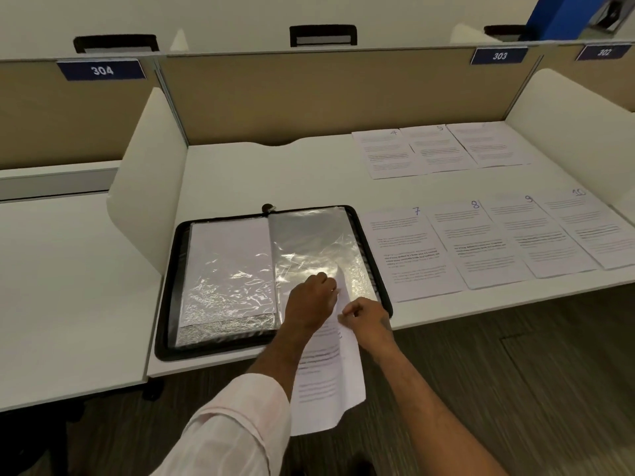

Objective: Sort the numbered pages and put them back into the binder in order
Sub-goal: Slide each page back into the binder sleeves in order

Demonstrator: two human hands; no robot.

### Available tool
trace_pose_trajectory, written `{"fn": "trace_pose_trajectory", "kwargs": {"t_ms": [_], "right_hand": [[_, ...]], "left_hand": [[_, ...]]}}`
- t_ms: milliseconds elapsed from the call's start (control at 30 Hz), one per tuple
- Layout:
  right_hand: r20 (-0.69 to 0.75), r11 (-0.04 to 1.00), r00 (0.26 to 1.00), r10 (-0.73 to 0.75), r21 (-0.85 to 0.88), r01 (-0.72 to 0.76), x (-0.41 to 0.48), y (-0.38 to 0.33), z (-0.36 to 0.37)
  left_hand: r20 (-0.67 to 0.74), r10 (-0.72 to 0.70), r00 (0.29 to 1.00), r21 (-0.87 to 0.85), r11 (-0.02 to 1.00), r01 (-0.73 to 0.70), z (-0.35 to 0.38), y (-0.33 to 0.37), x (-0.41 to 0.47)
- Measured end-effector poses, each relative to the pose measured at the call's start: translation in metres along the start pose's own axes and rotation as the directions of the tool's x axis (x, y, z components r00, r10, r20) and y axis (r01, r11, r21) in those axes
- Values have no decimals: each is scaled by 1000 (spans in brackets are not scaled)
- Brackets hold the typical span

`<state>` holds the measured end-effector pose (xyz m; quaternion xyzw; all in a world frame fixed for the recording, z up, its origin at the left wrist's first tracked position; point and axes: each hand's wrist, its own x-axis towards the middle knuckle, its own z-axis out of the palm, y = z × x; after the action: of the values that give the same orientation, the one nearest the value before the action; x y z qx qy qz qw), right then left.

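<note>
Early on: right hand pinches a page entering the binder, left hand grip untellable, numbered sheets four upward unfiled.

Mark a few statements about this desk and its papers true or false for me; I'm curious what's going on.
1. The binder lies open on the desk. True.
2. The right hand pinches a sheet at the binder's near edge. True.
3. Page 7 is already inside the binder. False: it lies on the desk just right of the binder.
4. The loose pages are stacked in one pile. False: they are spread out in two rows.
5. Page 10 is at the right end of the near row. True.
</note>
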<state>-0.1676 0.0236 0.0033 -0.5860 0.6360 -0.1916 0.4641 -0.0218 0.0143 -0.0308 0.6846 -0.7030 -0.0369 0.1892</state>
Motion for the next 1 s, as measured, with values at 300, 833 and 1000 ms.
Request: {"fn": "trace_pose_trajectory", "kwargs": {"t_ms": [300,833,1000], "right_hand": [[-101,951,963,248,213,-223,22,31,-6],[445,888,851,280,218,-406,15,66,-33],[527,918,811,252,135,-373,1,84,-33]], "left_hand": [[12,92,996,6,996,-92,25,1,-17],[194,-206,959,103,977,189,9,-37,-40],[114,-171,979,133,979,155,9,-35,-48]]}}
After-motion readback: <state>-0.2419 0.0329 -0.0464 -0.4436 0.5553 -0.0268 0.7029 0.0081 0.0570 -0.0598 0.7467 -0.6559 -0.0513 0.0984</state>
